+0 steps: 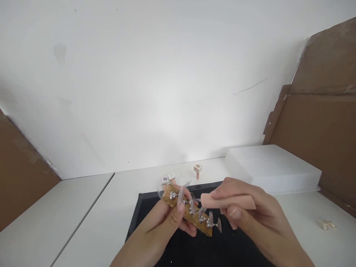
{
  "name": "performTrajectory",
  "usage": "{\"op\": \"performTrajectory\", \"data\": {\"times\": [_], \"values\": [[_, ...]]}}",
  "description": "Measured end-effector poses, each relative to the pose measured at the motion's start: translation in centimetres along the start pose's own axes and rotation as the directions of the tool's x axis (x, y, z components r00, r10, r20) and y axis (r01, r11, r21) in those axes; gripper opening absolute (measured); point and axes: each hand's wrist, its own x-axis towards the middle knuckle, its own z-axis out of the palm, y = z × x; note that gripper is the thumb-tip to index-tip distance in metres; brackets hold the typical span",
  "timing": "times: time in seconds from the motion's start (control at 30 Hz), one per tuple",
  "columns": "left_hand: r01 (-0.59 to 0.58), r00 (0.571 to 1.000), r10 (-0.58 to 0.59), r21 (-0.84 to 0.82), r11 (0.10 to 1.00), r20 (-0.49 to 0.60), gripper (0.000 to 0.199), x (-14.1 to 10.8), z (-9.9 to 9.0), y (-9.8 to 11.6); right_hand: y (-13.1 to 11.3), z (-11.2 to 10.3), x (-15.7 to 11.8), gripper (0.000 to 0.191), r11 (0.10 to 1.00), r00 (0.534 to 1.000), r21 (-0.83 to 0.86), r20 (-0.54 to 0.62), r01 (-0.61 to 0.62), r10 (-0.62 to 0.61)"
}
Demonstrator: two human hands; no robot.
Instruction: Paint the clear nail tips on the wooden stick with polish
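My left hand (169,218) is closed around a brown, amber-toned strip-shaped base (206,229). Silver ball-like mounts stand along the base and carry several clear nail tips (192,205). The left thumb presses by one of the upper tips. Between thumb and fingers, my right hand (250,211) grips a nail polish brush (228,201) by its long pale pink handle. The handle lies almost level, its narrow brush end pointing left at the nail tips. Whether the bristles touch a tip is hard to make out.
Beneath my hands lies a black mat (150,207) on the white table. Behind it are a small pale square-topped piece with a pink stem (197,168) and two labelled ones (165,180). A translucent white box (274,170) sits at right, with small cream rings (328,225) nearer. Cardboard (319,122) borders the side.
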Motion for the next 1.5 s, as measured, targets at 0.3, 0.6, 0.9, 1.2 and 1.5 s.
{"op": "performTrajectory", "data": {"times": [0.3,0.6,0.9,1.2,1.5], "values": [[-0.011,0.998,0.011,0.008,1.000,-0.063,0.034,0.0,-0.1,-0.2,0.1,0.1,-0.2,0.019,0.990,1.000,0.143,0.023,-0.008,0.005],[-0.006,0.999,0.007,0.018,1.000,-0.042,0.036,0.3,0.4,0.3,-0.6,-0.1,0.4,0.017,0.994,0.998,0.107,0.065,-0.014,0.007],[0.001,1.000,-0.001,0.001,1.000,-0.028,0.038,0.1,0.0,-0.4,0.5,-0.2,-0.4,0.021,1.000,1.000,-0.003,-0.006,0.027,-0.027],[0.012,1.000,-0.012,0.009,1.000,0.016,0.034,0.6,-0.1,0.5,-0.7,-0.4,0.4,0.016,0.969,0.987,0.214,0.129,-0.122,0.096],[0.015,0.999,-0.011,0.073,0.997,-0.045,0.036,0.4,-0.6,-0.7,0.4,-0.1,-0.2,0.020,0.992,1.000,0.126,0.030,-0.010,0.007]]}}
